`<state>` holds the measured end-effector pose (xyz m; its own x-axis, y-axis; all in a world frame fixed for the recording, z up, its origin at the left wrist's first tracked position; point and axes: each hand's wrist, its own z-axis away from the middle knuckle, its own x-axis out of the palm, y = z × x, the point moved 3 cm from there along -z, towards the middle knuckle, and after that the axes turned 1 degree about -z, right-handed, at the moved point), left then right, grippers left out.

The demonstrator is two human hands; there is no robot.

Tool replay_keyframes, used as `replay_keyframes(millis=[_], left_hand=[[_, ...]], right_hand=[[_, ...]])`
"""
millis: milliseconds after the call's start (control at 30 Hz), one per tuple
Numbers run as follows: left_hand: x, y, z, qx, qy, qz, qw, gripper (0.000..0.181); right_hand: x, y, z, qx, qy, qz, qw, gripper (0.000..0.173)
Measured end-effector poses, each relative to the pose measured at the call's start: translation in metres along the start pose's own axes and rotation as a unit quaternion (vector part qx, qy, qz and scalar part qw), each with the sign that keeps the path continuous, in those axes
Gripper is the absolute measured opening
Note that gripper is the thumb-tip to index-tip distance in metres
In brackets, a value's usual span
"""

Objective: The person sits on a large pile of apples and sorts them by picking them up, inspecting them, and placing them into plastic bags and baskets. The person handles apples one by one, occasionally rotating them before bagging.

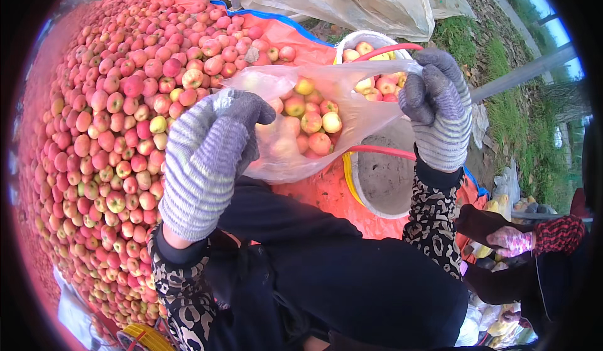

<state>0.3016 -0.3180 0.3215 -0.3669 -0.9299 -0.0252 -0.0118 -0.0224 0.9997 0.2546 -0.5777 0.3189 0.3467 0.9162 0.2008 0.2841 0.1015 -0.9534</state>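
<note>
A clear plastic bag (278, 172) is stretched between my two gloved hands, its mouth spread wide. My left hand (212, 148), in a striped knit work glove, pinches the bag's left edge. On the other side my right hand (435, 108), in a matching glove, grips the bag's right edge above a bucket. Several red and yellow apples (312, 122) show through the bag's opening; whether all of them lie inside it or partly behind it, I cannot tell. The fingertips of my left hand are partly hidden from view.
A large apple heap (113, 129) fills the left side. Before me stand a bucket of apples (362, 49) with a red handle and a bare-bottomed grey bucket (384, 176) on an orange tarp (311, 198). At right sits another person (511, 242). A metal pole (523, 73) slants nearby.
</note>
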Motion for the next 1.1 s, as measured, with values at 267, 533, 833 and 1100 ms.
replay_keyframes(millis=[267,533,833,1100], left_hand=[[-0.001,0.025,-0.006,-0.008,-0.025,-0.013,1.000,0.042],[0.063,-0.062,-0.037,0.173,-0.139,-0.100,0.970,0.040],[0.055,-0.097,-0.061,0.220,-0.036,-0.073,0.972,0.024],[0.039,-0.081,-0.053,0.030,-0.005,-0.022,0.999,0.018]], right_hand=[[0.007,-0.004,-0.008,-0.020,-0.004,-0.030,0.999,0.020],[0.072,0.007,-0.012,-0.194,-0.278,0.191,0.921,0.020],[0.069,0.035,-0.009,-0.386,-0.238,0.349,0.820,0.032],[-0.022,0.118,-0.011,-0.195,-0.125,0.289,0.929,0.080]])
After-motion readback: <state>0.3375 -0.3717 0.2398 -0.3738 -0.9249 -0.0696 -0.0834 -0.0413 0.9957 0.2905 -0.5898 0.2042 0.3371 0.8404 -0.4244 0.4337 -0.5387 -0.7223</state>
